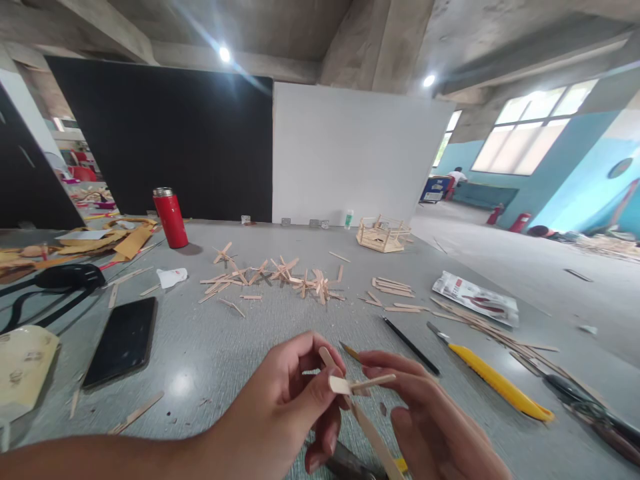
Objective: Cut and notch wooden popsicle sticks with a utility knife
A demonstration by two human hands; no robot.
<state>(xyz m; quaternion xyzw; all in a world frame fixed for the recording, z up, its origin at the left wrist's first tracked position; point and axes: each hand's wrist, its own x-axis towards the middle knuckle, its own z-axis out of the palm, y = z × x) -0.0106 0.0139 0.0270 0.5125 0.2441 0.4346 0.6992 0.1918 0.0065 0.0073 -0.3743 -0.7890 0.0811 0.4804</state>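
Note:
Low in the view, my left hand [285,400] pinches a long wooden craft stick [373,437] that slants down to the right. My right hand [425,420] presses a shorter stick piece [363,384] crosswise against it, fingers curled around the joint. Both hands hover just above the grey table [240,333]. A dark tool [350,467] lies under my hands, mostly hidden.
Several glued stick crosses [280,277] lie scattered mid-table, loose sticks [393,290] beside them. A yellow utility knife [495,380], black pencil [410,345], phone [123,340], red flask [170,217], small stick frame [383,233] and printed packet [475,298] surround them. A person crouches far back right.

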